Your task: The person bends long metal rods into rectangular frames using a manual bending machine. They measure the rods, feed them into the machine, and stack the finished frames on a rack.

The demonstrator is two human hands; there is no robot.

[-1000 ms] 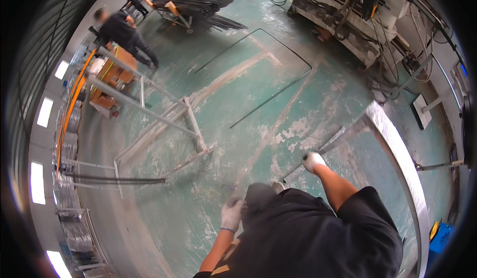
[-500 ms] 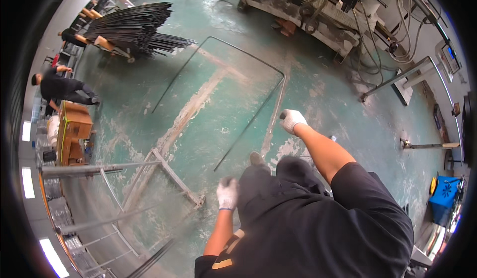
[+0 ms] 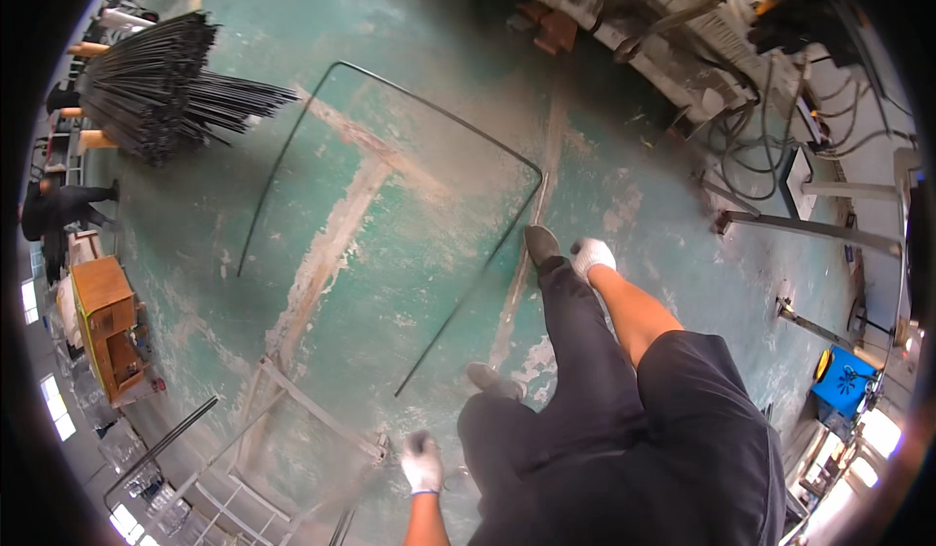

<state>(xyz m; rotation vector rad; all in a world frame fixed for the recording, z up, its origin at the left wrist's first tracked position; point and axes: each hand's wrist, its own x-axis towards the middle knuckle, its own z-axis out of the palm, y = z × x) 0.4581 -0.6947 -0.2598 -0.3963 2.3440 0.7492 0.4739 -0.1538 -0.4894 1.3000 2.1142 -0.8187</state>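
My left hand (image 3: 422,465), in a white glove with dark fingertips, hangs low beside the end of a grey metal frame (image 3: 307,390). Its fingers are curled in and nothing shows in them. My right hand (image 3: 593,255), gloved alike, is held out beside my right knee, closed and with nothing visible in it. On the floor ahead lies a thin dark rod bent into a three-sided shape (image 3: 439,112), its open side toward me. My right shoe (image 3: 542,244) is beside the rod's right leg. Neither hand touches the rod.
A big bundle of dark rods (image 3: 151,88) rests at the far left. A person in dark clothes (image 3: 73,210) is near a wooden cabinet (image 3: 105,322). Heavy machinery (image 3: 643,49) with hanging cables stands far right; a metal stand (image 3: 809,224) and blue bin (image 3: 846,382) are at right.
I have stepped forward, my right foot now ahead beside the bent rod. My right hand has come in closer to my leg. The bent rod and rod bundle appear farther left in view.
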